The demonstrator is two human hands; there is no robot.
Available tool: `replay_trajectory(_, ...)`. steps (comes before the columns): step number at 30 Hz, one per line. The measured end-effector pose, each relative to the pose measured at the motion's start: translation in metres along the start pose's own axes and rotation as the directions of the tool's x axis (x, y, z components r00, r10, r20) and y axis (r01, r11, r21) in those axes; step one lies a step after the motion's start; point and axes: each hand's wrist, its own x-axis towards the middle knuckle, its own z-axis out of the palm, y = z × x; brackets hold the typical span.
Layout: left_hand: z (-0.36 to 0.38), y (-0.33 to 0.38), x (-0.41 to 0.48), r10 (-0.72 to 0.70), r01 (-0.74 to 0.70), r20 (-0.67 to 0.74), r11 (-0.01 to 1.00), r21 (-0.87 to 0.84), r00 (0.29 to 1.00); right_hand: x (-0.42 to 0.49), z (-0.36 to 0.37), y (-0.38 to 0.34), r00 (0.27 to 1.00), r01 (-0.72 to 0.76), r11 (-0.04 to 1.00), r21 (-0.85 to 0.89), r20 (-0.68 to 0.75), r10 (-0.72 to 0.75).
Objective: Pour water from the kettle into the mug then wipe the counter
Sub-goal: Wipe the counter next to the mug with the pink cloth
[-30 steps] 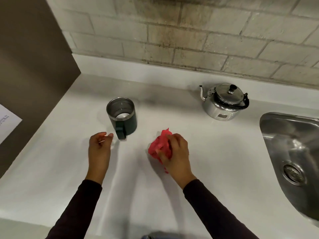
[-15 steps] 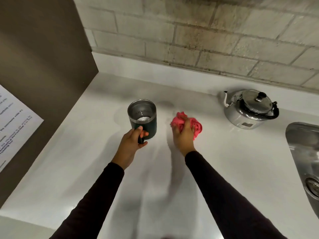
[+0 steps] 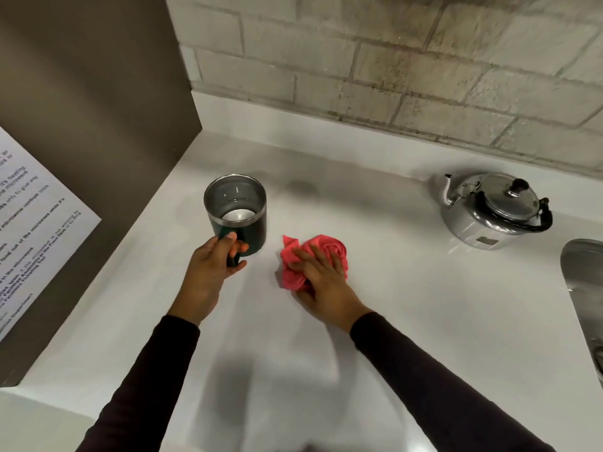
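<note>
A dark green mug (image 3: 243, 220) with a steel rim and inside stands upright on the white counter (image 3: 408, 305), water showing at its bottom. My left hand (image 3: 208, 275) grips its handle on the near side. Just right of the mug, my right hand (image 3: 321, 278) presses flat on a crumpled red cloth (image 3: 313, 261) lying on the counter. The steel kettle (image 3: 496, 210), lid on and black handle folded down, sits at the back right, apart from both hands.
A steel sink (image 3: 584, 288) is cut into the counter at the right edge. A brown panel (image 3: 98, 125) with a printed paper notice (image 3: 29, 230) walls off the left side. A brick wall (image 3: 391, 60) runs behind the counter.
My left hand took the mug's handle and holds it still. My right hand slid the red cloth from beside the mug's rim back toward me and to the right.
</note>
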Motion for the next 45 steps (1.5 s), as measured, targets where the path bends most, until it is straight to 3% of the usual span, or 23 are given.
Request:
replay_trajectory(2, -0.004, 0.000, -0.003, -0.007, 0.007, -0.007, 1.000, -0.012, 1.000, 0.006, -0.010, 0.017, 0.996, -0.057, 0.997, 0.050, -0.060, 0.060)
replay_trajectory(4, -0.008, 0.001, -0.007, -0.010, 0.010, -0.011, 1.000, -0.019, 1.000, 0.024, -0.022, 0.031, 0.967, -0.194, 0.971, 0.143, -0.138, 0.214)
replay_trajectory(6, -0.011, 0.004, -0.013, -0.005, 0.005, -0.007, 1.000, -0.024, 1.000, 0.050, -0.029, 0.044, 0.897, -0.321, 0.882, 0.345, -0.188, 0.400)
replay_trajectory(8, -0.015, 0.006, -0.019, 0.010, -0.010, -0.002, 1.000, -0.027, 1.000, 0.079, -0.033, 0.040, 0.835, -0.410, 0.738, 0.536, -0.104, 0.540)
replay_trajectory(10, -0.018, 0.008, -0.025, 0.026, -0.026, 0.011, 0.999, -0.019, 1.000, 0.104, -0.029, 0.028, 0.834, -0.438, 0.678, 0.590, -0.015, 0.551)
replay_trajectory(13, -0.023, 0.011, -0.033, 0.058, -0.058, 0.024, 0.998, 0.007, 0.998, 0.119, -0.020, -0.001, 0.894, -0.379, 0.665, 0.643, 0.067, 0.444)
replay_trajectory(18, -0.031, 0.014, -0.040, 0.097, -0.097, 0.027, 0.995, 0.006, 0.995, 0.096, 0.008, -0.050, 0.979, -0.196, 0.845, 0.497, 0.146, 0.141)
replay_trajectory(22, -0.032, 0.013, -0.043, 0.119, -0.121, 0.058, 0.992, 0.034, 0.991, 0.046, 0.012, -0.049, 0.948, 0.022, 0.937, 0.349, 0.290, -0.130)
replay_trajectory(24, -0.031, 0.010, -0.042, 0.122, -0.126, 0.069, 0.991, 0.052, 0.990, 0.019, 0.005, -0.042, 0.930, 0.087, 0.945, 0.316, 0.315, -0.191)
replay_trajectory(27, -0.025, 0.001, -0.040, 0.111, -0.118, 0.093, 0.990, 0.072, 0.989, -0.022, -0.006, -0.035, 0.949, 0.039, 0.969, 0.244, 0.294, -0.112)
replay_trajectory(30, -0.013, -0.012, -0.035, 0.070, -0.077, 0.122, 0.995, 0.056, 0.990, -0.058, -0.013, -0.031, 0.986, -0.094, 0.984, 0.149, 0.153, 0.071)
replay_trajectory(36, 0.016, -0.035, -0.023, 0.005, -0.011, 0.172, 0.999, 0.036, 0.985, -0.098, -0.013, -0.041, 0.929, -0.353, 0.921, 0.166, -0.058, 0.366)
replay_trajectory(45, 0.041, -0.048, -0.016, -0.032, 0.022, 0.189, 0.998, 0.053, 0.981, -0.100, -0.013, -0.043, 0.914, -0.379, 0.906, 0.189, -0.077, 0.399)
